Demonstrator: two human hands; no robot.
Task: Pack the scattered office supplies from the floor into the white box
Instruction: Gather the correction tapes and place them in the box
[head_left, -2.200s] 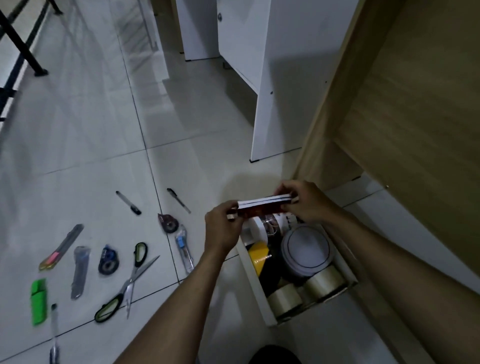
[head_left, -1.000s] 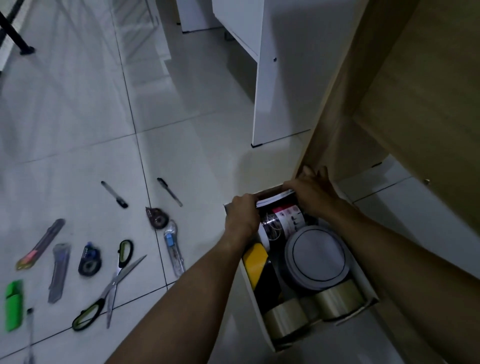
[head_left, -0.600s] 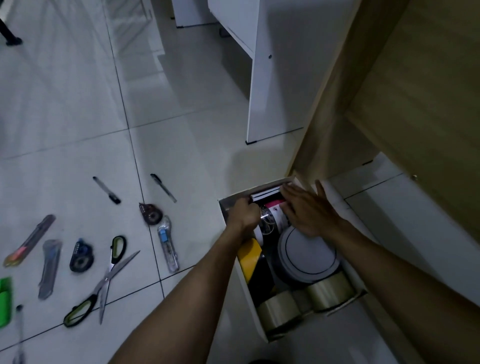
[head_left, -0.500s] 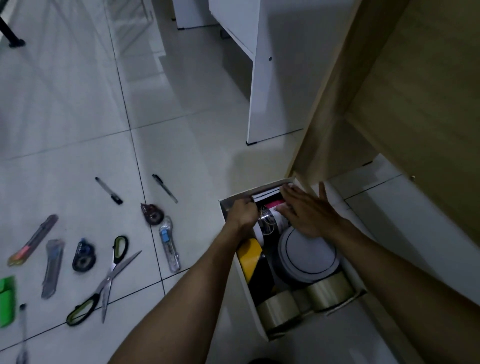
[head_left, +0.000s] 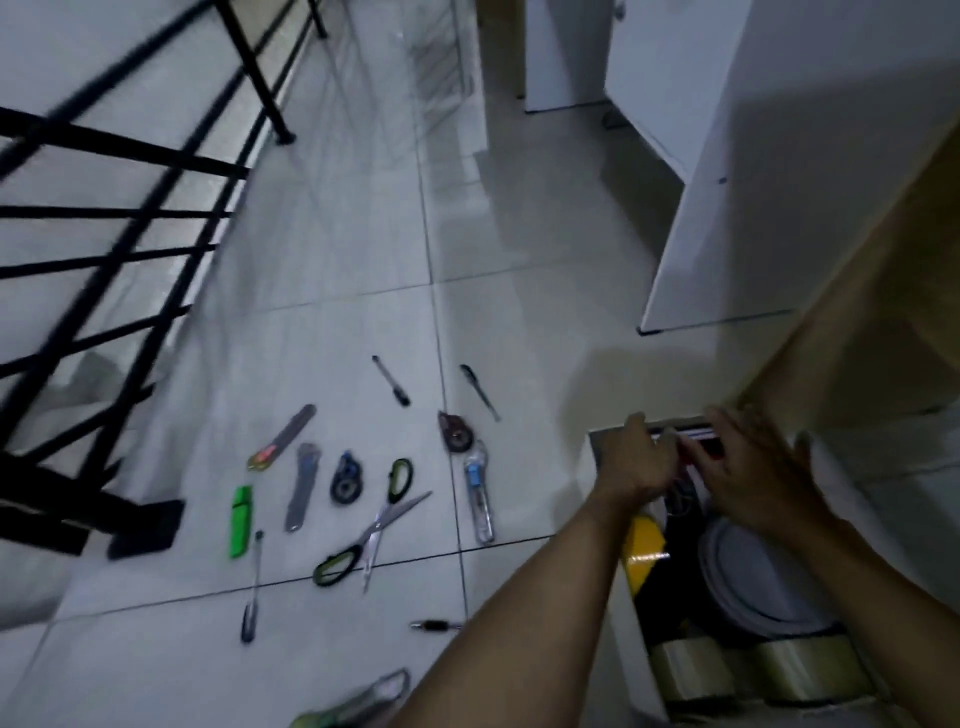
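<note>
The white box stands on the floor at the lower right, holding a yellow-black tape roll, a round white-lidded tin and clear tape rolls. A thin stack of pads stands against its far wall. My left hand curls on the stack's left end. My right hand hovers with fingers spread over its right end. On the tiles to the left lie scissors, a green highlighter, several cutters, correction tapes and pens.
A black metal railing runs along the left. A white cabinet panel stands beyond the box, and a wooden desk side rises right beside it. One more cutter lies by my left forearm at the bottom edge.
The pad stack went from held above the box to standing inside at its far end. My right hand has lifted and spread its fingers. My view has swung left.
</note>
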